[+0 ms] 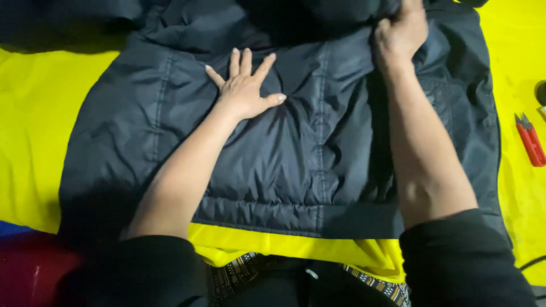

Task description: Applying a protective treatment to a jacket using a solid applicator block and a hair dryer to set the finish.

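I am looking down at a dark quilted jacket (296, 153) that is lying spread flat across a bright yellow cloth (34, 136) covering the work surface. The jacket is filling the middle of the view, its hem running along the near edge and its upper part bunching into folds at the far side.

My left hand (244, 91) is pressing flat on the jacket's padded front, a little left of centre, with the fingers fanned wide and the palm down; it is gripping nothing, only resting on the fabric. My right hand (401, 31) is reaching to the far right part of the jacket and is curling closed around a bunched fold of the dark fabric there, holding it in a tight fist. Both forearms are lying bare over the jacket, and black sleeves (460, 261) are pushed up near the elbows at the near edge.

A line of stitching is running down the jacket between my two hands, and a horizontal seam is crossing just above the hem.

At the right edge, well apart from the jacket, small red thread snips (530, 141) are lying on the yellow cloth. At the near left corner a dark red surface (34, 273) is showing beyond the cloth, with a sliver of blue just above it.
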